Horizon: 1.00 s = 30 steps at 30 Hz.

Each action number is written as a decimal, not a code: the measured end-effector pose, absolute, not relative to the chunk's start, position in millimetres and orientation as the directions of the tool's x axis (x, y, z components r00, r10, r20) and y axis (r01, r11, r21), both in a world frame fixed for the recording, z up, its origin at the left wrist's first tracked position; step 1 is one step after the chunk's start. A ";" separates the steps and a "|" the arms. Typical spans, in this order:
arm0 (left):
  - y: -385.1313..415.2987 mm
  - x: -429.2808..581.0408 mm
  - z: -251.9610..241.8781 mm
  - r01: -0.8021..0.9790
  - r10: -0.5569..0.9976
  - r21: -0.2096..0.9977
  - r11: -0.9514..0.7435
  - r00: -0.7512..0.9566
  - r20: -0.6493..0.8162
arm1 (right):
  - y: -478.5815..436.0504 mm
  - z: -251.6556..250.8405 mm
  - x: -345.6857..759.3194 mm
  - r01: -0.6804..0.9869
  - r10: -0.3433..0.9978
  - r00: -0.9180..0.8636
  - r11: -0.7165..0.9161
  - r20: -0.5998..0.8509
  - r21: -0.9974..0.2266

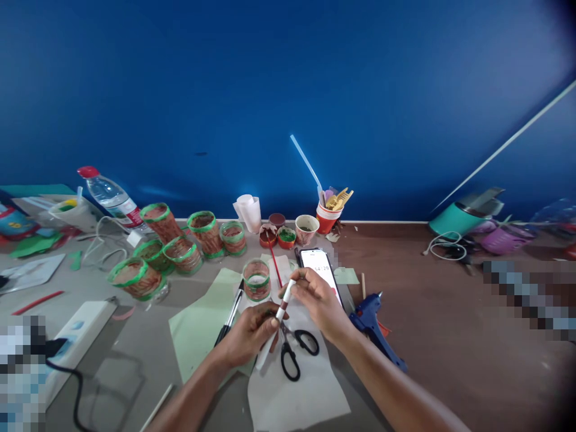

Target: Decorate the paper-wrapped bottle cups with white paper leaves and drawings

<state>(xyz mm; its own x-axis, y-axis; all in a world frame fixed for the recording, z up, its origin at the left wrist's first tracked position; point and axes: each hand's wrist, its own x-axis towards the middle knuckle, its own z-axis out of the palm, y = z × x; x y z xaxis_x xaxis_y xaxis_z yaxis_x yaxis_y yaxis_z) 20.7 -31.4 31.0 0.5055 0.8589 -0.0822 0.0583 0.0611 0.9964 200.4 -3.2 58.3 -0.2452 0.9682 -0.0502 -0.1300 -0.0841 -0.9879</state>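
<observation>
A slim white stick (265, 355) with a brown band is held at a slant between my hands; I cannot tell if it is rolled paper or a glue stick. My left hand (248, 333) closes around its middle. My right hand (321, 303) pinches the upper end between thumb and fingers. Just beneath lie scissors with black handles (290, 366), on a white sheet of paper (297, 405). Left of these, a black and silver pen (231, 315) rests on pale green paper (193, 330). A clear cup with green and brown paint (256, 282) stands beyond my left hand.
Several painted cups (204, 237) stand at the back left near a plastic bottle (114, 201). Paint pots (287, 237) hold a red brush (274, 261). A phone (315, 258) and blue glue gun (380, 333) lie right. A power strip (81, 342) is at left.
</observation>
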 end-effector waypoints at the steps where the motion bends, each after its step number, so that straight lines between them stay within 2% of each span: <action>1: -31.3 20.9 29.7 0.056 0.867 0.997 0.056 0.492 -0.076 | -3.3 56.7 200.0 -0.136 0.967 -0.247 -0.090 -0.054 -0.987; 8: -32.7 24.2 23.2 0.076 0.895 0.996 0.055 0.437 -0.083 | -6.9 50.1 196.0 -0.156 0.979 -0.193 -0.098 -0.067 -0.983; 19: -39.6 27.2 31.4 0.098 0.913 0.995 0.030 0.401 -0.067 | -24.0 58.0 186.2 -0.198 0.994 -0.108 0.001 0.023 -0.980; 30: -43.3 27.9 40.6 0.133 0.919 0.990 -0.056 0.395 -0.001 | -33.6 55.5 179.5 -0.260 0.993 -0.108 0.016 0.045 -0.965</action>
<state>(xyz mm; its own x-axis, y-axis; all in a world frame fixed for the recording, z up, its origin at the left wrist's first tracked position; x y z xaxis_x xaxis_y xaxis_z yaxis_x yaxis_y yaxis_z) 27.9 -43.3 40.6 0.3949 0.9187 -0.0013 0.1326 -0.0556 0.9896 179.5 -33.6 55.5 -0.1082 0.9931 0.0454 -0.2603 0.0158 -0.9654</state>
